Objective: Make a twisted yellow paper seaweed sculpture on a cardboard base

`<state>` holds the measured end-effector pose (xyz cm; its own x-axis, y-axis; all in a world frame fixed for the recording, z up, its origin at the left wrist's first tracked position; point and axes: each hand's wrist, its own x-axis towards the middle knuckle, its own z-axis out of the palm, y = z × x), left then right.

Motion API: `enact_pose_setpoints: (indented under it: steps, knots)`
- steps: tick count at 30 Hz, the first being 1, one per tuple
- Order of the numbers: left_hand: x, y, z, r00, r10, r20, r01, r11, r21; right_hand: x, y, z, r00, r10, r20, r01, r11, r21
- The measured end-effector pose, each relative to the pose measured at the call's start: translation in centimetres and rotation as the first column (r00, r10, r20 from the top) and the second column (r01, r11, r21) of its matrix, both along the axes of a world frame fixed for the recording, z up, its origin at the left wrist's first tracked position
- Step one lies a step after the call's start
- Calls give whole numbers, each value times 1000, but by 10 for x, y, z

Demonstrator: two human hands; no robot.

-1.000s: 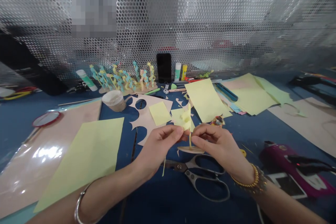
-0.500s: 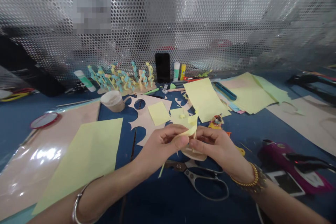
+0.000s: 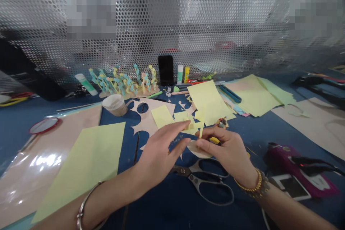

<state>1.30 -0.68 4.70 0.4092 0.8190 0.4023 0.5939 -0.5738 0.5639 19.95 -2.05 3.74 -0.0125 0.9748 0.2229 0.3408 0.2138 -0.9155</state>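
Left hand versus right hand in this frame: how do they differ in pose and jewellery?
The left hand is open and outstretched, while the right hand curls, pinching a pale yellow paper strip. The left arm wears a silver bangle; the right wears a gold bangle. Both hands are bare.

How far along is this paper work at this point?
Done: a row of zigzag blue and yellow paper strips stands on a beige base. In hand: the right hand pinches a small beige paper piece carrying an upright yellow strip; the left hand lies open beside it. Left: yellow sheets lie uncut, it seems.
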Motion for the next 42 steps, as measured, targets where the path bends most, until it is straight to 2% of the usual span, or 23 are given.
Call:
enact_pose_setpoints:
  steps: [2,5,9,15,20,23,25,31,37,42]
  knots:
    - [1,-1,0,997,1,80,12,987,-163,-1,-2,0,1000,3,-6,-3,1000,17]
    - [2,-2,1,977,15,213,63,934,-351,-2,-3,0,1000,-3,-5,3,1000,27]
    - [3,-1,1,935,38,354,149,861,-487,-2,-3,0,1000,-13,29,12,999,33]
    - [6,3,-3,871,100,481,191,833,-520,-3,-5,-2,999,-11,45,9,1000,25]
    - [6,5,-9,917,92,388,103,885,-454,-4,-6,-2,999,11,47,-11,1000,5]
    - [6,5,-11,915,71,398,113,901,-420,-5,-6,-2,999,9,33,-9,1000,3]
    - [7,3,-9,897,63,437,159,877,-454,-5,-6,-2,1000,11,10,-10,1000,-14]
    - [11,-1,1,824,72,562,346,722,-599,-5,-5,-3,998,5,-62,-9,998,-58]
    - [11,0,-3,788,176,589,351,658,-666,-6,-4,-3,999,-36,41,37,999,-33]
    - [11,1,-6,758,292,583,321,610,-724,-7,-6,-6,989,-43,141,38,999,38]
